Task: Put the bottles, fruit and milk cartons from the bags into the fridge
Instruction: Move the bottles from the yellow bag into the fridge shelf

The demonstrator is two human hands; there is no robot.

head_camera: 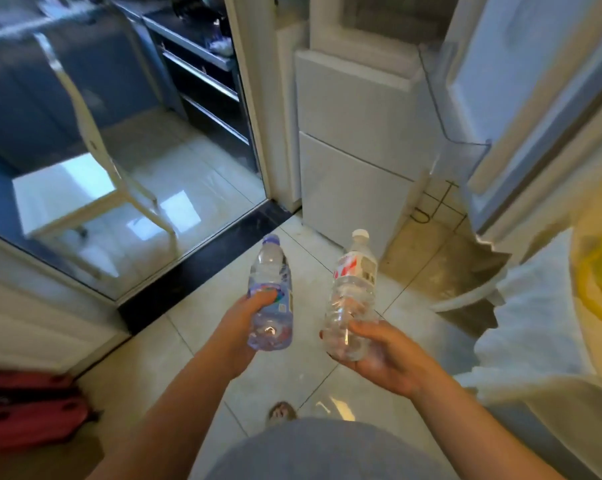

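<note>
Head view, frame motion-blurred.

- Pale tiled floor (pixel 202 344) fills the centre and lower middle of the frame; a dark threshold strip crosses it at centre left.
- Glass sliding door (pixel 126 140), upper left. A white chair (pixel 67 192) shows in it, with kitchen counters behind.
- White fridge (pixel 348 133), upper centre, lower drawers closed. Its fridge door (pixel 534 98) stands open at upper right, with a clear door bin (pixel 458 109) on the inner side; cannot tell whether the bin holds anything.
- White plastic bag (pixel 531 317), right edge, with something yellow just beside it; contents not readable.
- Red bag (pixel 26 410), lower left edge, on the floor.
- Left hand (pixel 247 327), lower centre: fingers and thumb curl round the lower half of a blue-capped water bottle (pixel 271 271), cap pointing up-frame towards the fridge.
- Right hand (pixel 386 358), lower centre right: fingers wrap the base of a white-capped water bottle (pixel 353 282) with a red-and-white label, cap also pointing up-frame.
- The two bottles sit side by side, apart, over the floor, below the fridge in the frame and outside it.
</note>
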